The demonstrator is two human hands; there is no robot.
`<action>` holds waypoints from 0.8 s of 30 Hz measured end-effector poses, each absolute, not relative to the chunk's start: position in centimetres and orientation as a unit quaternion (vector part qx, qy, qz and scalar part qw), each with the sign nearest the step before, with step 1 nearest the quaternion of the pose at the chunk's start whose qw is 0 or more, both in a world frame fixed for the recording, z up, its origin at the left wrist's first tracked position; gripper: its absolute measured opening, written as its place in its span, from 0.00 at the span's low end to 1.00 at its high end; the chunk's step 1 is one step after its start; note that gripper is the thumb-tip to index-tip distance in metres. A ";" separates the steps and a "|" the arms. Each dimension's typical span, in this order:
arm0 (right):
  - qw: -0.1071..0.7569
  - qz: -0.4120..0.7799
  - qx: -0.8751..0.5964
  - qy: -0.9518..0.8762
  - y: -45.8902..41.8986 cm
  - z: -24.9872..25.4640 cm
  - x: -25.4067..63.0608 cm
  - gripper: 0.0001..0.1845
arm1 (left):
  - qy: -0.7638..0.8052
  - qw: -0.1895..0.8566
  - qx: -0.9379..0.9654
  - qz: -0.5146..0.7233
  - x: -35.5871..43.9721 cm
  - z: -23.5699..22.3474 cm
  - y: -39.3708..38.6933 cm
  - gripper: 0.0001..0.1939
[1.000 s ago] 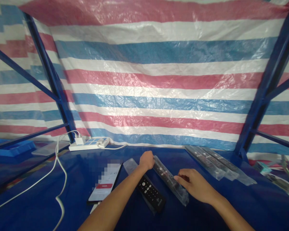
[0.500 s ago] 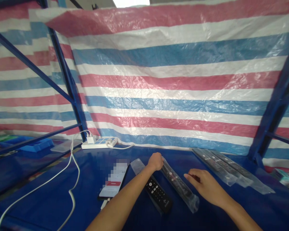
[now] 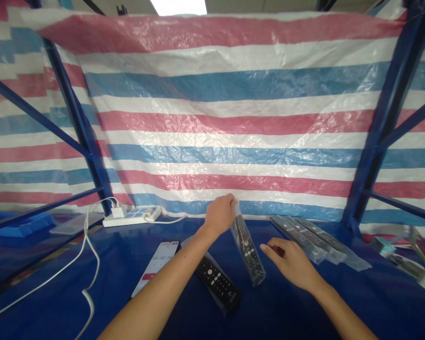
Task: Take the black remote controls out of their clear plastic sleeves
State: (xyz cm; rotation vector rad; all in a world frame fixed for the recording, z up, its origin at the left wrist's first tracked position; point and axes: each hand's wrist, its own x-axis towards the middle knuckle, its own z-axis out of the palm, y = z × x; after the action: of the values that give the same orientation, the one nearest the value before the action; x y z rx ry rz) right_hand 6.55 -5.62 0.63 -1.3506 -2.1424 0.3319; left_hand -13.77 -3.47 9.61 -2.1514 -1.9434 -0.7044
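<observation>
My left hand (image 3: pixel 220 215) is closed in a pinch on the top end of a clear plastic sleeve with a black remote control (image 3: pixel 247 250) inside. The sleeved remote hangs tilted, its upper end raised; whether its lower end touches the table I cannot tell. My right hand (image 3: pixel 291 263) hovers just right of it, fingers loosely curled and apart from the thumb, holding nothing. Another black remote control (image 3: pixel 219 284) lies under my left forearm, with a plastic sleeve beneath it. Left of that forearm lies a phone (image 3: pixel 156 264) showing a running timer, partly covered by the arm.
Several sleeved remotes (image 3: pixel 313 241) lie side by side at the back right of the blue table (image 3: pixel 276 307). A white power strip (image 3: pixel 132 216) with cables sits at the back left. Blue metal posts (image 3: pixel 378 137) and a striped plastic sheet (image 3: pixel 226 123) bound the table.
My left hand has lifted the upper end of the sleeved remote off the table. My right hand stays beside it, much as before. The camera view has turned slightly right.
</observation>
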 end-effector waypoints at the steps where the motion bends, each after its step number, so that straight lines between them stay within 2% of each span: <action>1: 0.270 0.133 -0.508 -0.807 -5.8 0.7 6.5 0.26 | -0.649 0.084 -0.716 -0.241 -13.7 10.2 -3.7 0.13; 8: 0.164 0.158 -0.521 -0.822 -6.7 -0.2 5.1 0.22 | -0.657 0.106 -0.701 -0.257 -13.2 12.8 -5.0 0.13; 20: 0.200 0.155 -0.503 -0.826 -6.3 -2.5 3.2 0.13 | -0.629 0.139 -0.720 -0.258 -12.2 14.7 -6.3 0.15; 24: 0.203 0.178 -0.484 -0.832 -6.1 -2.6 3.4 0.12 | -0.601 0.145 -0.716 -0.323 -12.4 16.0 -7.1 0.13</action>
State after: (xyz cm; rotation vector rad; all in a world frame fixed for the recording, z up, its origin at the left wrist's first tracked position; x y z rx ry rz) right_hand 3.40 -6.14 -2.56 -1.3518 -2.3224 0.4971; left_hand -12.43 -7.06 15.97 -2.0636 -1.7329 -0.9308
